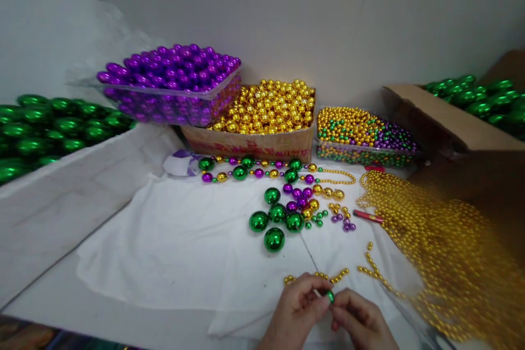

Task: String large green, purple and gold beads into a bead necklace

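Gold bead strands beside the right hand

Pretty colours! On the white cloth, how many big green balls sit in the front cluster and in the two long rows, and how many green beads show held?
Big green cluster balls: 5
Big green row balls: 5
Held green bead: 1
Total: 11
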Demonstrator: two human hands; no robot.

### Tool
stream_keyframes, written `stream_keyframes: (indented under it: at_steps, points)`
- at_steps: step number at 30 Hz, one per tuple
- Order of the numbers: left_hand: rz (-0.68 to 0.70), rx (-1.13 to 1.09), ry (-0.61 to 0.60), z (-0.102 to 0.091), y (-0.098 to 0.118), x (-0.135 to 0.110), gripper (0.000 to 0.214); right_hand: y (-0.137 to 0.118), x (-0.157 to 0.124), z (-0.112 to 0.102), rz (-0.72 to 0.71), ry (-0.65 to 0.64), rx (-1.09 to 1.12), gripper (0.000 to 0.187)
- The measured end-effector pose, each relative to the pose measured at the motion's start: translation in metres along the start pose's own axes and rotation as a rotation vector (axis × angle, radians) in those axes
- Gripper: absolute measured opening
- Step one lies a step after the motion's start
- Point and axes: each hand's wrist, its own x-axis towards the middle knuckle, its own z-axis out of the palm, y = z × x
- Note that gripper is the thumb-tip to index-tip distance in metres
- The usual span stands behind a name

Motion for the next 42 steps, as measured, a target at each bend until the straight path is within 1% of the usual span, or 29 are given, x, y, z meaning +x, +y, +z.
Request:
stream_keyframes:
  at_steps: [2, 4, 7, 9, 12, 14, 19, 22, 25, 27, 29, 31, 32, 35, 37, 40, 42]
  points:
    - [0.018, 0.032, -0.021, 0.0, 0.001, 0.001, 0.038, 0.0, -0.002, -0.001, -0.003, 0.102, 0.026, 0.032]
    - [0.01, 0.037, -0.021, -0.004, 0.005, 0.001, 0.04, -0.002, -0.005, -0.003, 0.051, 0.197, 0.017, 0.034]
    - [-0.032, 0.033, 0.023, -0.014, 0.016, 0.003, 0.034, -0.009, -0.011, -0.008, 0.124, 0.318, -0.026, 0.038]
    - [-0.058, 0.031, 0.074, -0.022, 0.023, 0.005, 0.031, -0.013, -0.014, -0.012, 0.139, 0.382, -0.038, 0.039]
    - [-0.06, 0.011, 0.134, -0.034, 0.029, 0.008, 0.029, -0.017, -0.016, -0.019, 0.149, 0.416, -0.041, 0.039]
    - [-0.054, -0.005, 0.159, -0.04, 0.03, 0.01, 0.027, -0.017, -0.015, -0.021, 0.127, 0.428, -0.049, 0.037]
    - [-0.014, 0.008, 0.22, -0.054, 0.034, 0.014, 0.024, -0.014, -0.016, -0.02, 0.084, 0.475, -0.082, 0.034]
    - [0.029, 0.102, 0.261, -0.064, 0.038, 0.024, 0.022, -0.012, -0.019, -0.019, 0.107, 0.471, -0.087, 0.033]
    - [0.12, 0.325, 0.275, -0.07, 0.047, 0.047, 0.019, -0.01, -0.022, -0.02, 0.124, 0.484, -0.038, 0.033]
    - [0.214, 0.558, 0.254, -0.067, 0.056, 0.068, 0.017, -0.008, -0.023, -0.021, 0.128, 0.503, 0.012, 0.034]
    - [0.303, 0.86, 0.233, -0.058, 0.065, 0.093, 0.018, -0.007, -0.023, -0.023, 0.124, 0.517, 0.049, 0.034]
    - [0.342, 1.117, 0.233, -0.044, 0.072, 0.119, 0.019, -0.005, -0.023, -0.026, 0.13, 0.492, 0.069, 0.035]
    - [0.342, 1.187, 0.245, -0.036, 0.074, 0.131, 0.018, -0.003, -0.023, -0.028, 0.139, 0.469, 0.073, 0.036]
    - [0.324, 1.245, 0.274, -0.015, 0.07, 0.162, 0.018, 0.003, -0.022, -0.033, 0.16, 0.403, 0.076, 0.039]
    - [0.322, 1.251, 0.278, -0.005, 0.063, 0.173, 0.023, 0.007, -0.02, -0.035, 0.161, 0.379, 0.076, 0.042]
    - [0.352, 1.215, 0.273, 0.0, 0.059, 0.175, 0.022, 0.007, -0.02, -0.033, 0.147, 0.376, 0.078, 0.042]
    - [0.397, 1.186, 0.259, -0.004, 0.062, 0.165, 0.021, 0.004, -0.021, -0.03, 0.119, 0.423, 0.092, 0.04]
